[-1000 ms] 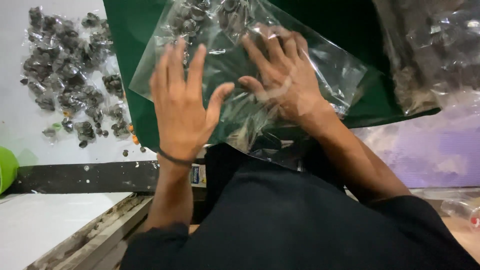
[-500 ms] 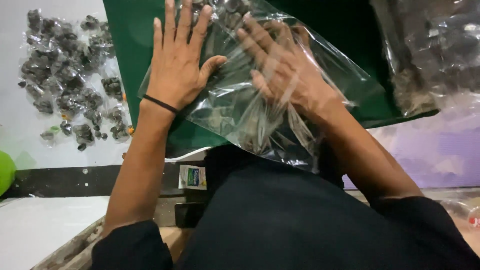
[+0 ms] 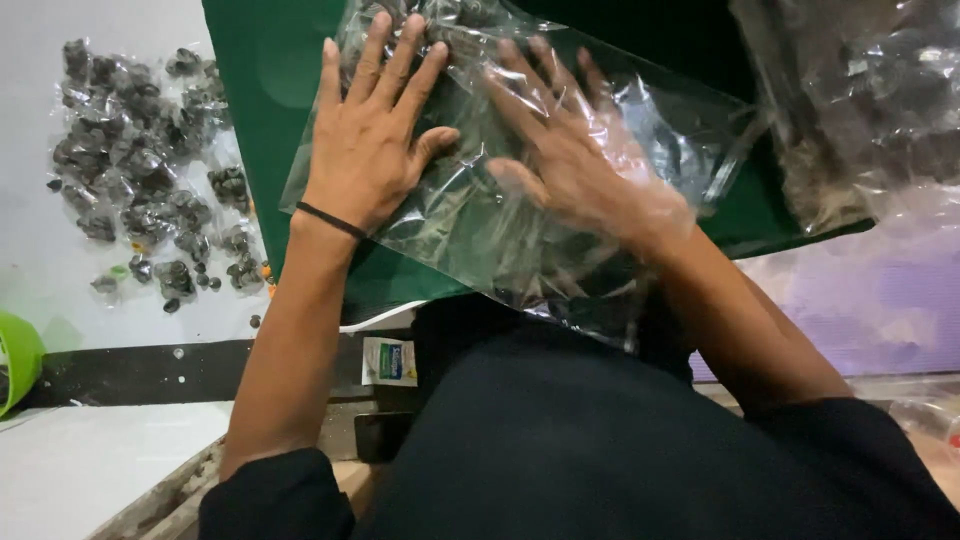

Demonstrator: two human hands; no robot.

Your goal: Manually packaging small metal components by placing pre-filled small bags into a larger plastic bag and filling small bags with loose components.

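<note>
A clear plastic bag (image 3: 470,245) lies on a green board (image 3: 265,120), with dark lumps showing inside its far end (image 3: 450,25). My left hand (image 3: 375,140) rests flat on top of the bag's left side, fingers spread; a thin black band circles its wrist. My right hand (image 3: 580,170) is spread out under the plastic film, apparently inside the bag, with its fingers pointing away from me. Neither hand grips anything.
A loose pile of dark lumps (image 3: 140,180) lies on the white surface to the left. A large clear bag of similar dark material (image 3: 860,110) sits at the right. A green bowl's rim (image 3: 15,360) shows at the left edge, and a small white-and-blue packet (image 3: 388,360) lies near my body.
My left hand has slid forward up the bag and flattened on it. My right hand has spread out under the film. The bag now lies smoother.
</note>
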